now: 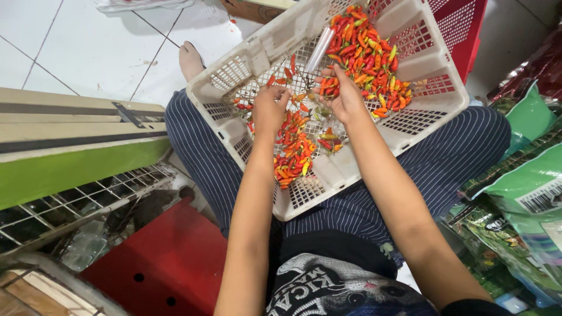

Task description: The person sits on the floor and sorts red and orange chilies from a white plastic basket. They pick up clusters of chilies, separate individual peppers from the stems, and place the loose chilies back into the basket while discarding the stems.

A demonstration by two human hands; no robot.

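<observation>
Two hands work inside the white slotted crate resting across our lap. Our left hand is curled closed on small chillies; our right hand, fingers half-bent, rests on the far chilli heap.

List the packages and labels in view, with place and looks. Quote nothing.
Green bags: stacked at right edge, glossy green plastic, white barcode patch.
Dark red bag: upper right, shiny, crumpled.
Cardboard box: top centre, brown, mostly cut off.
Clear bag: top left on floor tiles, crumpled.
</observation>
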